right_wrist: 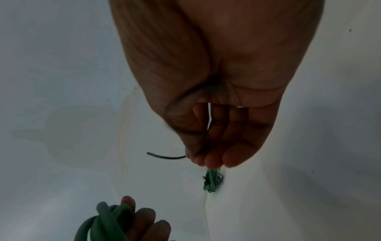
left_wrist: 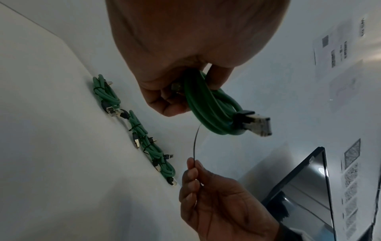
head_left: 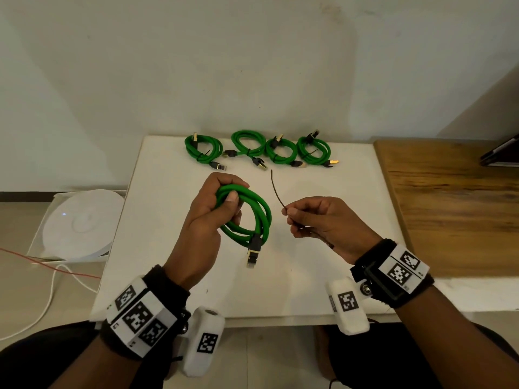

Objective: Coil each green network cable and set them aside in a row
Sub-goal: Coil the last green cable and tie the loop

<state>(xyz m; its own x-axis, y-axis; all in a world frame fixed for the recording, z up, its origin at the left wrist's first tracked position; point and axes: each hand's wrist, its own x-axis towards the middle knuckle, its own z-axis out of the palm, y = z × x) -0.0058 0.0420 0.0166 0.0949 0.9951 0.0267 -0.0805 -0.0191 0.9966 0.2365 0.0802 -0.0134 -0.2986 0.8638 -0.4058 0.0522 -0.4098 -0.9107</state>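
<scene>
My left hand (head_left: 222, 197) grips a coiled green network cable (head_left: 259, 211) above the white table (head_left: 174, 248); its gold-tipped plug (head_left: 252, 255) hangs down toward me. The left wrist view shows the same coil (left_wrist: 208, 110) and plug (left_wrist: 257, 125) below the palm. My right hand (head_left: 292, 217) pinches a thin dark twist tie (head_left: 276, 190) between thumb and fingers, to the right of the coil and apart from it; it shows as a tie (right_wrist: 164, 156) in the right wrist view. Several tied green coils (head_left: 257, 148) lie in a row along the table's far edge.
A wooden tabletop (head_left: 455, 209) adjoins the white table on the right, with a dark flat object (head_left: 502, 153) at its far corner. A round white device (head_left: 81, 223) and loose white and red wires (head_left: 50, 282) lie on the floor to the left. A wall stands behind.
</scene>
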